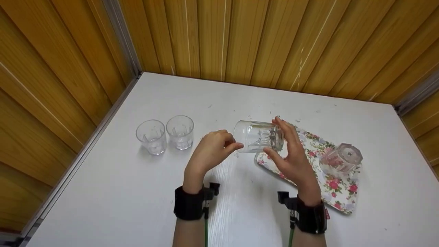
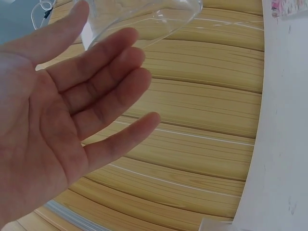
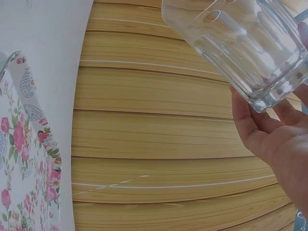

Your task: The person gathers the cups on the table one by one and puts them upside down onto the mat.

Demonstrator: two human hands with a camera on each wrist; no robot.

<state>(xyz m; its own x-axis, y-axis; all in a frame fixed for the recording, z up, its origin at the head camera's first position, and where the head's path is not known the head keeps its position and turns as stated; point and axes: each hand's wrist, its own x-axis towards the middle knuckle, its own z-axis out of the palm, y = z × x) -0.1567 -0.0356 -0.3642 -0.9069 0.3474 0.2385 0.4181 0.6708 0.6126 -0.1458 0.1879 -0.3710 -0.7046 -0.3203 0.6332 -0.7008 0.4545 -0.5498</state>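
Observation:
In the head view, a clear drinking glass lies sideways in the air between both hands, its mouth to the left. My right hand grips it round the thick base, thumb in front and fingers behind. The right wrist view shows the fingers against the base of this glass. At the mouth is my left hand, thumb near the rim. The left wrist view has its fingers loosely extended and spread from the thumb, beside the glass; whether they touch it is unclear.
Two similar glasses, one left of the other, stand upright on the white table. A floral tray lies to the right, bearing an upside-down glass. Wood-patterned panels rise behind the table.

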